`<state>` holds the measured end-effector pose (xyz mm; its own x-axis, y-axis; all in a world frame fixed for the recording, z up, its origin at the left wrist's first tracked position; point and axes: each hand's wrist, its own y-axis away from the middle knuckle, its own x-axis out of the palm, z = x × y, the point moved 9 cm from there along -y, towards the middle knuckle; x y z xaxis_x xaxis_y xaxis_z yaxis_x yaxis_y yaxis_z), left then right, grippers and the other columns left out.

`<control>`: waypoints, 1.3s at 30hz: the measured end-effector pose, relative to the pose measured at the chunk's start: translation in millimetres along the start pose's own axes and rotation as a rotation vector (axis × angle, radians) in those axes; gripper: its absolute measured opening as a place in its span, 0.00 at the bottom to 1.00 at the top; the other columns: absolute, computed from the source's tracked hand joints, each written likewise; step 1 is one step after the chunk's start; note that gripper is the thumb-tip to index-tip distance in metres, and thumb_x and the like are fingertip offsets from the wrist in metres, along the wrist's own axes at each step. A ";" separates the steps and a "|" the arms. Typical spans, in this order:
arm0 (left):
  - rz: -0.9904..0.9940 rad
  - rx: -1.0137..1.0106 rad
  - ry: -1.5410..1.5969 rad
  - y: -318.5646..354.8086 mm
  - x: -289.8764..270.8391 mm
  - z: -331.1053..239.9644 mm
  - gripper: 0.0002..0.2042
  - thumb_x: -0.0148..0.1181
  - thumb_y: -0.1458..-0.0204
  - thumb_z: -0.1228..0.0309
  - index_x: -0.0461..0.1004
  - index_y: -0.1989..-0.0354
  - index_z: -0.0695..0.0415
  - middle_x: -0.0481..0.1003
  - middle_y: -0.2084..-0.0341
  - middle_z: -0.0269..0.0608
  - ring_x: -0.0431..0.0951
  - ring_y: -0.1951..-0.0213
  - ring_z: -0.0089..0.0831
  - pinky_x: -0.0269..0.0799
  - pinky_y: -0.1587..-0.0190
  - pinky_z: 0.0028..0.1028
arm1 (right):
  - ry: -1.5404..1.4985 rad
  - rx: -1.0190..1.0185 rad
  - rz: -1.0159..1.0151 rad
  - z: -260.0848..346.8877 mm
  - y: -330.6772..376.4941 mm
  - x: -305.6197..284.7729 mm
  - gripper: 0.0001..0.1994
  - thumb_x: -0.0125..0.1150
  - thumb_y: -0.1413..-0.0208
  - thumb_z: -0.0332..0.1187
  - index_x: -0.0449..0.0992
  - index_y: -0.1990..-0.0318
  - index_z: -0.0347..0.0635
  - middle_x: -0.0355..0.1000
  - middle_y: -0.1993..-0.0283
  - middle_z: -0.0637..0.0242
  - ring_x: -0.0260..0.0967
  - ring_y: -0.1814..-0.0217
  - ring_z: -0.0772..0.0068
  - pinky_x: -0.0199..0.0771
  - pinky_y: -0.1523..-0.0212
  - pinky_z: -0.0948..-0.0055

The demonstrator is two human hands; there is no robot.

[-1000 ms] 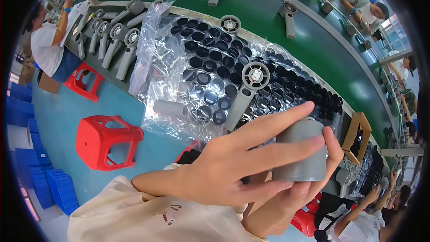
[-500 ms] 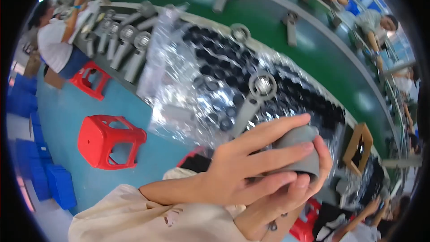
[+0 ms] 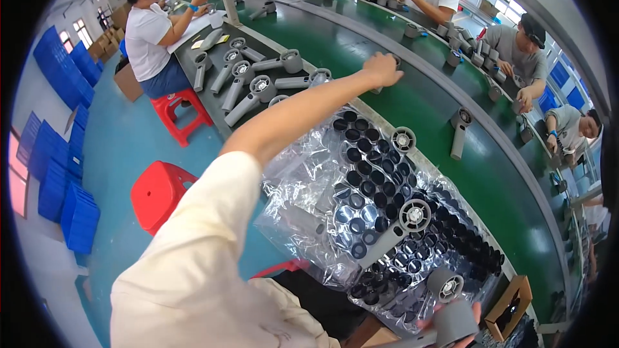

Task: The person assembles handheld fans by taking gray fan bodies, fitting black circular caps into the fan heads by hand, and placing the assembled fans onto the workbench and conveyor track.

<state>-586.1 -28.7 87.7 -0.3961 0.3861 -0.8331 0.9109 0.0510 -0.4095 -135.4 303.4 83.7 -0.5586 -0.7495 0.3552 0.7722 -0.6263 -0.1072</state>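
My left arm reaches across to the green conveyor belt (image 3: pixel 425 113). There my left hand (image 3: pixel 382 69) is closed over a grey fan-like housing (image 3: pixel 396 60), mostly covered by the fingers. At the lower edge my right hand (image 3: pixel 476 314), partly out of view, grips a grey round-headed housing (image 3: pixel 454 323). Just beyond it sits another grey housing (image 3: pixel 445 283) with a silver fan wheel in its head. A similar housing with a handle (image 3: pixel 390 238) lies on the plastic-wrapped black rings (image 3: pixel 380 174) on the table.
Several grey housings (image 3: pixel 242 77) lie at the table's far left. More rest on the belt, one housing (image 3: pixel 460 132) to the right. An open cardboard box (image 3: pixel 509 309) stands at the right, a red stool (image 3: pixel 158 196) at the left. Co-workers sit around the belt.
Both hands were together around a grey housing in front of me. Now they are apart: the left has gone out to the belt, the right holds a housing low down. The view has shifted.
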 end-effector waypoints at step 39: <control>0.174 0.168 0.180 157.2 -172.1 -16.5 0.18 0.61 0.54 0.68 0.70 0.60 0.70 0.74 0.70 0.60 0.75 0.61 0.52 0.69 0.60 0.40 | 0.511 0.015 0.124 -14.5 44.2 -1.1 0.32 0.50 0.46 0.54 0.68 0.52 0.26 0.65 0.52 0.47 0.68 0.54 0.53 0.73 0.60 0.61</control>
<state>-372.8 -72.0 172.9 -0.1950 0.5333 -0.8231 0.9256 -0.1774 -0.3342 -105.1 273.4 65.1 -0.5363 -0.8291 -0.1582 0.8440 -0.5259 -0.1053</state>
